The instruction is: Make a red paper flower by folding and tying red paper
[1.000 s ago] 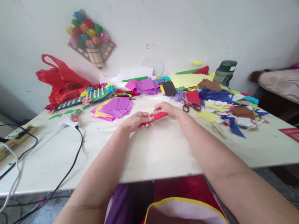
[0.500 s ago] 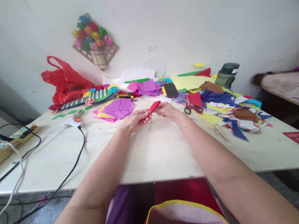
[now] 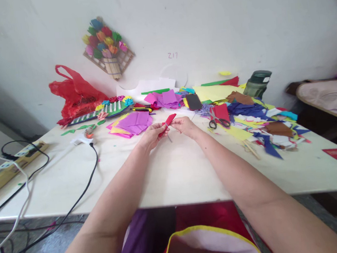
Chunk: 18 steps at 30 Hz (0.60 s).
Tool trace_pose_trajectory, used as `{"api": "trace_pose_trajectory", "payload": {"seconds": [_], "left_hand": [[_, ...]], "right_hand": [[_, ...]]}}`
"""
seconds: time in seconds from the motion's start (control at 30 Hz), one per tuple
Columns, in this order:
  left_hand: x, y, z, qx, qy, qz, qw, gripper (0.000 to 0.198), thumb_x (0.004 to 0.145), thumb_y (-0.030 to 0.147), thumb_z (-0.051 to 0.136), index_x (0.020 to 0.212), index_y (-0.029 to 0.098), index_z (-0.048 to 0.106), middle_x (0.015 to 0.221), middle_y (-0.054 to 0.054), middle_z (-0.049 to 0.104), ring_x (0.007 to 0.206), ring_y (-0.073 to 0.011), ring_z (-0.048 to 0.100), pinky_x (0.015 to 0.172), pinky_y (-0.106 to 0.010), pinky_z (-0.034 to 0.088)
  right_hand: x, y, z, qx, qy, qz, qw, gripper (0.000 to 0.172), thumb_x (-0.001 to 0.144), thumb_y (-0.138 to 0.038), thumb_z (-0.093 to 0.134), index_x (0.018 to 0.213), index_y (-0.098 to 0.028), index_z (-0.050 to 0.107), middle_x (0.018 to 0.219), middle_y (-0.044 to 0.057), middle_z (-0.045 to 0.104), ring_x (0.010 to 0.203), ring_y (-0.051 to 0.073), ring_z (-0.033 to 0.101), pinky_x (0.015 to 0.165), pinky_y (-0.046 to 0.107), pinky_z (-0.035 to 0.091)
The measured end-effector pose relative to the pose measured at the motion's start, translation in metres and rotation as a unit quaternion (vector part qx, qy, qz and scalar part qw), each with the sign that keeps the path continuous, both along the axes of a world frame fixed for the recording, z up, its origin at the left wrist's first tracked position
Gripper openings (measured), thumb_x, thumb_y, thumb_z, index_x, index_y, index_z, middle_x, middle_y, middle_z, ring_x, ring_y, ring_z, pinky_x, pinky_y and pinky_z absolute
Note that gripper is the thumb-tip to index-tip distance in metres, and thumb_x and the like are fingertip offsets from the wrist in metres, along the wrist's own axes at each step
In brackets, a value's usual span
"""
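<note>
My left hand (image 3: 154, 136) is closed around a narrow folded strip of red paper (image 3: 170, 119), which tilts up to the right above the table. A thin grey string (image 3: 170, 139) crosses the paper, and one loose end hangs below my fingers. Close by on the right, my right hand (image 3: 185, 126) is pinched beside the paper. What its fingertips hold is too small to make out; it may be the string's other end. Left of my hands lies a stack of purple, pink and yellow paper sheets (image 3: 135, 123). Scissors (image 3: 218, 120) rest to the right on red paper.
A glue gun (image 3: 87, 136) and its black cable lie left, near a power strip (image 3: 14, 165). Paper scraps (image 3: 271, 126) heap at right before a green bottle (image 3: 257, 84). A phone (image 3: 194, 102), a red plastic bag (image 3: 74, 93) and purple paper (image 3: 166, 99) are at the back.
My right hand has drawn slightly away from the red paper, leaving more of its upper end showing. The paper stays in my left hand; the whole view has shifted slightly.
</note>
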State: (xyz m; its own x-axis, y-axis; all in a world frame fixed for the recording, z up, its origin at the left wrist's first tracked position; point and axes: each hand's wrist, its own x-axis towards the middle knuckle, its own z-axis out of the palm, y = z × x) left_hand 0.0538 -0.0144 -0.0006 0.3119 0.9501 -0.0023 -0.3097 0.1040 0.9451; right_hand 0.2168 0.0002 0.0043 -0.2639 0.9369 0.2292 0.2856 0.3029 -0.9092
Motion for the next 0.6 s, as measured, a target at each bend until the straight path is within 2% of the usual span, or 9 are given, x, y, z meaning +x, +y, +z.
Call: {"api": "trace_pose_trajectory", "payload": {"seconds": [0.17,0.27,0.37,0.5,0.6], "left_hand": [[0.002,-0.001,0.000,0.006,0.017,0.018,1.000,0.005,0.075,0.011,0.058,0.077,0.007,0.058,0.065,-0.003,0.061,0.053,-0.0044,0.055,0.055,-0.015,0.045],[0.003,0.000,-0.001,0.014,0.026,0.033,0.999,0.006,0.075,0.013,0.060,0.076,0.007,0.058,0.065,-0.003,0.061,0.052,-0.0046,0.055,0.056,-0.016,0.046],[0.003,0.002,-0.002,0.019,0.034,0.045,0.998,0.006,0.075,0.013,0.060,0.076,0.008,0.057,0.063,-0.002,0.060,0.052,-0.0055,0.056,0.057,-0.017,0.047],[0.001,0.003,-0.003,0.029,0.041,0.045,0.998,0.007,0.073,0.013,0.061,0.076,0.008,0.058,0.063,-0.003,0.060,0.052,-0.0065,0.057,0.057,-0.019,0.048],[0.000,0.003,-0.002,0.032,0.040,0.040,0.998,0.016,0.072,0.015,0.064,0.086,0.008,0.059,0.063,-0.002,0.061,0.053,-0.0065,0.057,0.059,-0.019,0.048]], "right_hand": [[-0.001,0.009,-0.008,0.063,-0.064,-0.015,0.996,0.021,0.068,-0.030,0.049,0.064,-0.014,0.061,0.047,-0.003,0.044,0.047,0.010,0.040,0.051,0.024,0.033],[-0.003,0.009,-0.005,0.106,-0.126,-0.052,0.985,0.020,0.070,-0.029,0.049,0.063,-0.015,0.061,0.053,-0.001,0.049,0.054,0.011,0.043,0.054,0.023,0.032],[-0.005,0.004,0.001,0.112,-0.181,-0.078,0.974,0.022,0.072,-0.029,0.048,0.062,-0.015,0.062,0.056,0.000,0.052,0.057,0.012,0.045,0.055,0.024,0.031],[-0.007,0.001,0.002,0.096,-0.172,-0.085,0.977,0.027,0.071,-0.039,0.053,0.064,-0.015,0.064,0.060,0.001,0.056,0.059,0.012,0.048,0.057,0.023,0.032],[-0.006,0.006,-0.004,0.086,-0.142,-0.083,0.983,0.028,0.067,-0.042,0.056,0.064,-0.014,0.064,0.057,0.000,0.054,0.056,0.011,0.047,0.055,0.023,0.032]]}}
